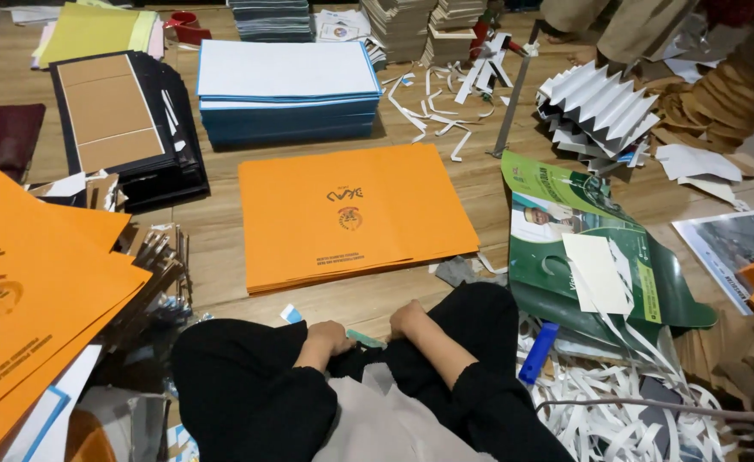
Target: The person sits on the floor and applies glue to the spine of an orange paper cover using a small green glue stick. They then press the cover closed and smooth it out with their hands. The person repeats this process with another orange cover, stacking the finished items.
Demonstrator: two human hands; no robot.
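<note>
Left hand point(329, 335) curled on small teal item point(365, 339) at lap; contents unclear. Right hand point(408, 320) fisted beside it, hold can't tell. Orange folders point(351, 214) just ahead, near edge close to knees. Bare floor strip point(223, 231) left of folders; paper scraps point(617, 419) crowding right.

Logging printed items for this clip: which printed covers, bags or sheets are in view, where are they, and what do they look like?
Orange folder stack: floor centre, rectangular, dark emblem and print.
Orange folders: left edge, fanned pile, same emblem.
Green paper bag: right of centre, flat, die-cut handle, photo panel.
Photo print: far right, white-bordered, greyish.
Blue-edged stack: top centre, white faces.
</note>
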